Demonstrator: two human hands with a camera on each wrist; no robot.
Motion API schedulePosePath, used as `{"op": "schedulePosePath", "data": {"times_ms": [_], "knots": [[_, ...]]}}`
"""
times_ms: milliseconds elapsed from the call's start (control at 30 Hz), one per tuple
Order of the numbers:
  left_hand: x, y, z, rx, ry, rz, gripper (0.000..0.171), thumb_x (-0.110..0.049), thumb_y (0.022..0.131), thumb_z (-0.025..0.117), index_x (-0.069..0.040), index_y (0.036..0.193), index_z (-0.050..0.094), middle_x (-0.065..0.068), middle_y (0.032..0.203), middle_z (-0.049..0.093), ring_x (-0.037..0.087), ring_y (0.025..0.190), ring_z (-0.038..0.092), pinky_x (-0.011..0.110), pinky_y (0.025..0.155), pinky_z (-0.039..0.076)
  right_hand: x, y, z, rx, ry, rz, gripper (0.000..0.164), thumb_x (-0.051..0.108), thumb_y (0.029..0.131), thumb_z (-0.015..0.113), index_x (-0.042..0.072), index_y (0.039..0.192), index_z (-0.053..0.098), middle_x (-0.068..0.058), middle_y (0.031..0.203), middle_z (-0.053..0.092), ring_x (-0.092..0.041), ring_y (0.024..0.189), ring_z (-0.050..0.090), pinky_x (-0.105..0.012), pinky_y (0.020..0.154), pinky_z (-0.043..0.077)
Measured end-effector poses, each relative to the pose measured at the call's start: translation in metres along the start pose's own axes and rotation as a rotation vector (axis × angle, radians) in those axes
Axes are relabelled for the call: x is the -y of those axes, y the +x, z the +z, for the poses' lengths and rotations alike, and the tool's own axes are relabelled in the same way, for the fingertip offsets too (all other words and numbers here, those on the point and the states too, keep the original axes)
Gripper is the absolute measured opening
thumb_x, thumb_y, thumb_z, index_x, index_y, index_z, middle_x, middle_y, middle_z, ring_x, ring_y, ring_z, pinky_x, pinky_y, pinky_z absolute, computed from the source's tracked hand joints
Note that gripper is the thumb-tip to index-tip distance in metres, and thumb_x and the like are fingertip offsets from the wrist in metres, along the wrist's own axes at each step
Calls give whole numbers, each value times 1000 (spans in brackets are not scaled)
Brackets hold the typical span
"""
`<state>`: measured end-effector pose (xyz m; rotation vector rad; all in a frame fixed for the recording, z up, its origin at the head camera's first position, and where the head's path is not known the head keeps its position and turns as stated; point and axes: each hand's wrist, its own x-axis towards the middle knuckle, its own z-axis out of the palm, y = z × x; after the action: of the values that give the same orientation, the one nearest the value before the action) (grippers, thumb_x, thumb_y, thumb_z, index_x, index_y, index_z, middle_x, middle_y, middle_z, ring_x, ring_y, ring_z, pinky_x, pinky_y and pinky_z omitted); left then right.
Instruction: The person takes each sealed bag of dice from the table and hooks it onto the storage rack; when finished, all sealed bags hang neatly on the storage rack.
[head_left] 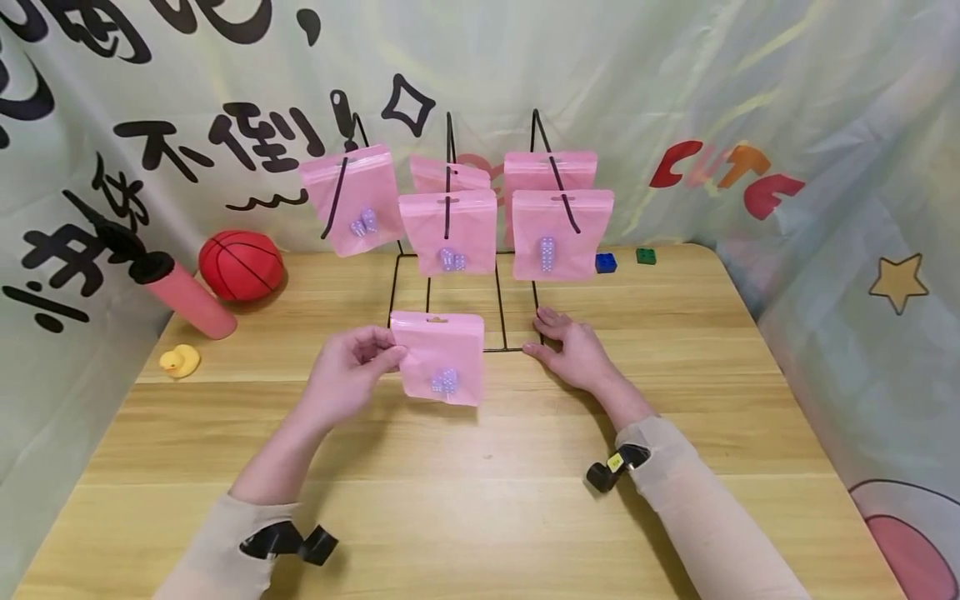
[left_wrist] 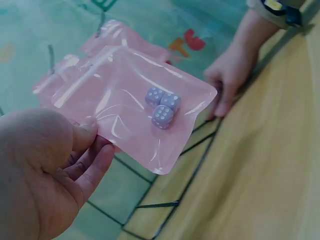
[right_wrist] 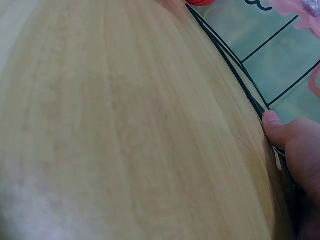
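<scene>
My left hand (head_left: 347,371) pinches a pink zip bag (head_left: 437,354) by its left edge, thumb in front. Three pale purple dice (left_wrist: 163,116) show through the bag in the left wrist view. A black wire display rack (head_left: 502,310) stands just behind it, its long hooks carrying several similar pink bags (head_left: 562,225). At the front right corner of the rack's base, my right hand (head_left: 570,350) holds the wire between thumb and fingers. In the right wrist view the thumb (right_wrist: 274,124) lies against the base wire, with the other fingers mostly hidden.
On the left of the wooden table (head_left: 480,492) are a red ball (head_left: 242,265), a pink pump (head_left: 191,300) with a black nozzle, and a yellow rubber duck (head_left: 180,361). Blue (head_left: 606,263) and green toy bricks (head_left: 646,256) lie at the back right. A printed curtain (head_left: 847,100) hangs behind.
</scene>
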<state>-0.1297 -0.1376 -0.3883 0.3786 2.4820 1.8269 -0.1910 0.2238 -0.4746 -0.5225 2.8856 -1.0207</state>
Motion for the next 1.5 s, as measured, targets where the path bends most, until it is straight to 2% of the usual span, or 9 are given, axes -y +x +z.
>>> {"op": "schedulePosePath", "data": {"times_ms": [167,300,400,533,600,800,1000,1200,1500], "knots": [[-11,-4,-21,-112,-24,61,8,4,100,70,12,100,69,15,86,70,16,77,70,28,75,64,-2,0,0,-9,6,-24,62,36,102,74,-5,146,58,-19,159,46,-36,150,41,-54,125,28],[-21,-6,-37,-209,-37,90,12,5,100,70,16,101,68,8,85,70,11,76,71,25,75,63,-2,0,0,-8,6,-23,62,37,102,74,-4,146,58,-19,159,46,-36,150,41,-55,125,29],[-29,-9,-47,-271,-97,94,13,7,98,70,19,101,66,3,83,72,10,75,70,22,75,62,-2,0,0,-3,3,-17,62,36,102,74,-3,147,57,-19,159,46,-37,150,41,-56,124,29],[-39,-12,-57,-334,-176,107,9,9,96,72,15,100,68,4,82,73,12,72,70,20,74,62,-2,-1,0,2,2,-4,61,36,102,73,-3,147,57,-18,160,45,-39,150,39,-57,124,29],[-42,-12,-61,-357,-182,116,7,8,95,73,11,100,70,5,82,73,13,72,70,20,74,62,-2,-1,0,4,0,1,61,36,102,73,-2,147,57,-18,160,45,-39,150,39,-57,124,28],[-49,-12,-69,-387,-193,118,8,5,95,76,6,102,73,8,86,73,16,74,69,21,75,62,-1,-1,-1,13,2,22,61,38,103,73,-1,148,57,-16,161,44,-37,151,38,-55,125,28],[-54,-9,-77,-403,-141,90,11,1,96,76,3,107,74,8,91,72,18,77,67,18,77,61,-1,-1,0,16,2,23,60,37,103,72,-1,148,57,-15,162,44,-36,151,38,-56,125,28],[-51,-1,-77,-405,-202,74,10,1,95,77,3,104,73,9,89,72,16,76,69,21,78,62,-1,-1,0,5,13,14,60,35,103,73,-2,147,57,-17,160,45,-35,151,39,-55,125,28],[-42,15,-80,-408,-212,48,15,-4,97,77,6,106,71,8,90,71,17,78,66,20,77,62,-1,-2,0,4,12,4,62,35,102,74,-3,148,56,-17,161,44,-36,151,39,-57,125,28]]}}
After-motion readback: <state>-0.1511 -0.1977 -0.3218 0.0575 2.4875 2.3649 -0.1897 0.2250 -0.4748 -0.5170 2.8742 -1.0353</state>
